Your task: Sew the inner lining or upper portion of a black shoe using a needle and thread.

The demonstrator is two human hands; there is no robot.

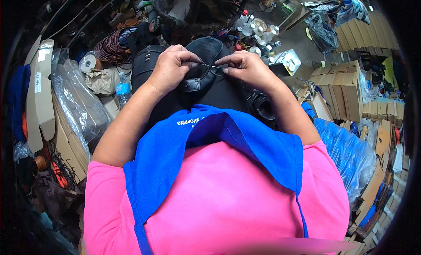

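A black shoe-like piece (208, 51) with a rounded top and a short strap (192, 85) lies over my dark-clad lap. Above it, my left hand (175, 67) is closed in a pinch at one end of a thin pale strand (214, 67), which could be a needle or a thread. At the strand's other end, my right hand (246, 70) pinches with thumb and forefinger. A thin dark cord loops just below the strand, close to the right fingertips. Exactly what sits between the fingertips is too small to make out.
Several plastic bottles (258, 33) stand ahead to the right, by a white container (287, 61). Left are a water bottle (123, 89), a tape roll (89, 63), coiled brown cord (112, 48) and plastic-wrapped cardboard (79, 97). Cardboard boxes (340, 86) and a blue plastic-wrapped bundle (344, 145) lie right.
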